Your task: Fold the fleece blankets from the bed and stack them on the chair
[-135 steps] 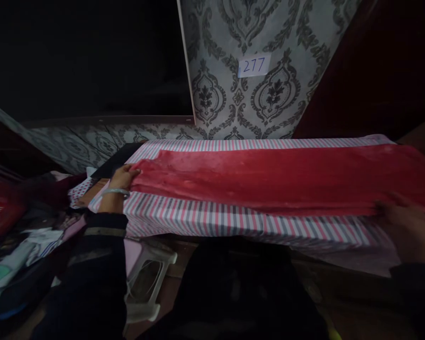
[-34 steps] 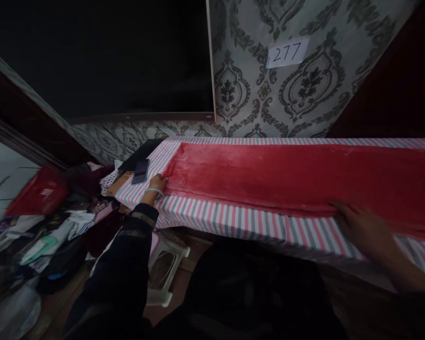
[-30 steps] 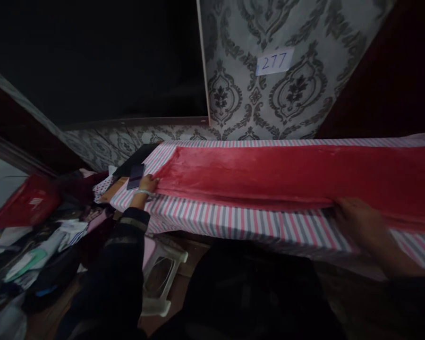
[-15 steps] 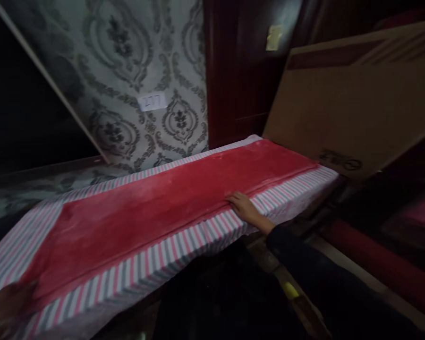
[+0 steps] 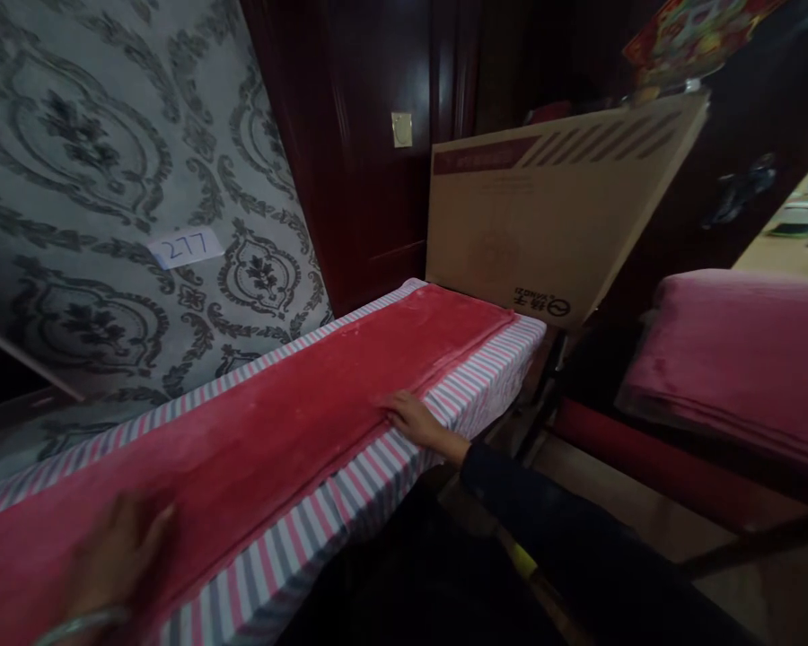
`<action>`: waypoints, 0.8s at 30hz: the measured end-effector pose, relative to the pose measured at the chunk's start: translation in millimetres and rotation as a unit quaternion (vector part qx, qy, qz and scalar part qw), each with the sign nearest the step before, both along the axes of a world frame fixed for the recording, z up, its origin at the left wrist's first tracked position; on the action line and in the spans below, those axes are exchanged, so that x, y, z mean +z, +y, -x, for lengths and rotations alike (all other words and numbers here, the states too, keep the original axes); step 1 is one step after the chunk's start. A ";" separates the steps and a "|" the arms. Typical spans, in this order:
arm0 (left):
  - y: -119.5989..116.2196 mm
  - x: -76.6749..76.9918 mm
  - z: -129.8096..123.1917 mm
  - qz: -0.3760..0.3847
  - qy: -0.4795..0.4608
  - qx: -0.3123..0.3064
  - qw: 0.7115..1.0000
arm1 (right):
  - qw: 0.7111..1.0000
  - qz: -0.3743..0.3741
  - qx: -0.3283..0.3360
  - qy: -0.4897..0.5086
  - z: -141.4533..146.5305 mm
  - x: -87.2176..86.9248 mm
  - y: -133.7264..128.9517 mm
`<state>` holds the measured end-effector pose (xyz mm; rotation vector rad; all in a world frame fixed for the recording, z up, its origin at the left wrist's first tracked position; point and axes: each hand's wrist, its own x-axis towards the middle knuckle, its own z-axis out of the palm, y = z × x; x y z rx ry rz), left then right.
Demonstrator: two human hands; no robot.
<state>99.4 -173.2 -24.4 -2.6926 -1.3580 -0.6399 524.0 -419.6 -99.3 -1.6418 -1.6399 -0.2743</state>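
Now, flat and open, left hand resting on the red cloth, right hand pressing its near edge. Best to smooth slowly along the striped tabletop, keeping edges lined up.

Left hand blurred, wrist cut off.

dim room before you: grey damask wallpaper, dark red wood panelling, cardboard box leaning against it.
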 end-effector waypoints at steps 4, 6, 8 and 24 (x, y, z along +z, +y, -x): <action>-9.9 -41.0 -54.2 0.021 -0.051 -0.119 0.991 | 0.997 -0.013 -0.063 0.035 -40.5 -3.8 -17.6; -32.9 -52.0 -72.6 0.011 -0.050 -0.184 0.982 | 0.995 -0.003 -0.098 0.030 -63.3 -6.2 -27.4; -59.3 -55.3 -88.6 -0.002 -0.025 -0.231 0.973 | 0.993 0.018 -0.118 0.011 -82.5 -8.0 -34.4; -127.7 -28.3 -121.9 0.058 0.086 -0.131 0.986 | 0.962 0.141 -0.206 -0.108 -109.9 2.0 -40.3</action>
